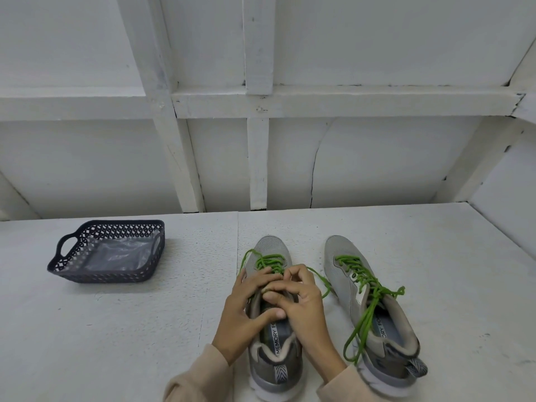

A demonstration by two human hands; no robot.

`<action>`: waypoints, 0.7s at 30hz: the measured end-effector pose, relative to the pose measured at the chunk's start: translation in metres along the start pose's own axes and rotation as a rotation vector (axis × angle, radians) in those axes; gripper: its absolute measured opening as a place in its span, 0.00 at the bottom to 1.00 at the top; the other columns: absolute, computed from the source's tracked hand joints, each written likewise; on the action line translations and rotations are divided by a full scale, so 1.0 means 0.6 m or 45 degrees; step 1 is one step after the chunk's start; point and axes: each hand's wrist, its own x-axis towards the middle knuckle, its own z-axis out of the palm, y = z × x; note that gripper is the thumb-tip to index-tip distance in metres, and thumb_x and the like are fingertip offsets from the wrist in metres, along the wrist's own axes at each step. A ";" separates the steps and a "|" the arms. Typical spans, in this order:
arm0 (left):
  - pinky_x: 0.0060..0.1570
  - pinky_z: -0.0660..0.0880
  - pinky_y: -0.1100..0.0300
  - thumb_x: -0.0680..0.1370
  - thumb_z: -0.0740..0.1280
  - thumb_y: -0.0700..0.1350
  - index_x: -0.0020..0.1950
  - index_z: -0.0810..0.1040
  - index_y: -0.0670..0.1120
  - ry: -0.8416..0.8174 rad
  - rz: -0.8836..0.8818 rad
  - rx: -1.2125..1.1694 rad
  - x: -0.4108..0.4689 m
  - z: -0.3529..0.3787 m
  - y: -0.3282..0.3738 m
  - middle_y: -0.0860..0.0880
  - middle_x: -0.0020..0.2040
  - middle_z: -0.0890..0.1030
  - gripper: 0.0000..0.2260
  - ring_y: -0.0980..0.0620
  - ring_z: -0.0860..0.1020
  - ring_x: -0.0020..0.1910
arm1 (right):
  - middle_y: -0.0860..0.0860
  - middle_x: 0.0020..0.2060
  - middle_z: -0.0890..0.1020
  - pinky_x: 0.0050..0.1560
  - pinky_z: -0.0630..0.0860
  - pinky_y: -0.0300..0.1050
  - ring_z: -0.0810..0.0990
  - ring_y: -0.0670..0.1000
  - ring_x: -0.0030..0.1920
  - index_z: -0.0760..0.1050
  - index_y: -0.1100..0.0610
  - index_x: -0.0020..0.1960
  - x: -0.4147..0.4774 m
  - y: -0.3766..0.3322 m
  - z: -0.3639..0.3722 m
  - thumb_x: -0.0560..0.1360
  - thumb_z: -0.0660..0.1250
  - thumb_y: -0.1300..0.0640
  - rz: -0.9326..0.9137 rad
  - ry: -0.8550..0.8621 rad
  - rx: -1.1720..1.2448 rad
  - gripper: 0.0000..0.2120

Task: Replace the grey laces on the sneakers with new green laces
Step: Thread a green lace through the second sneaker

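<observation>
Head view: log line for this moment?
left hand: holds left-side sneaker | right hand: pinches its green lace | right-side sneaker: green-laced, ends loose | plastic basket: aside

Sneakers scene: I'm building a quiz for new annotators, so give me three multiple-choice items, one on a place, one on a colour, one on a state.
1. Where is the basket relative to the left sneaker and right sneaker?
A. To their left
B. To their right
C. Between them

2. What colour are the laces?
A. Grey
B. Green
C. White

3. What are the left hand and right hand doing?
A. Both work on the left sneaker
B. One holds each sneaker
C. Both hang idle

Key: 1 A, the basket sits off to the left of both sneakers. 2 B, green cord crosses the eyelets of both. 3 A, the hands meet over the left sneaker's lacing.
</observation>
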 end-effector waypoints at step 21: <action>0.76 0.41 0.52 0.71 0.73 0.57 0.46 0.80 0.60 -0.040 0.108 0.125 0.030 -0.001 0.007 0.61 0.46 0.83 0.07 0.60 0.80 0.53 | 0.57 0.35 0.82 0.32 0.74 0.36 0.78 0.46 0.30 0.83 0.67 0.39 0.056 -0.098 -0.031 0.68 0.70 0.75 0.064 -0.299 0.313 0.06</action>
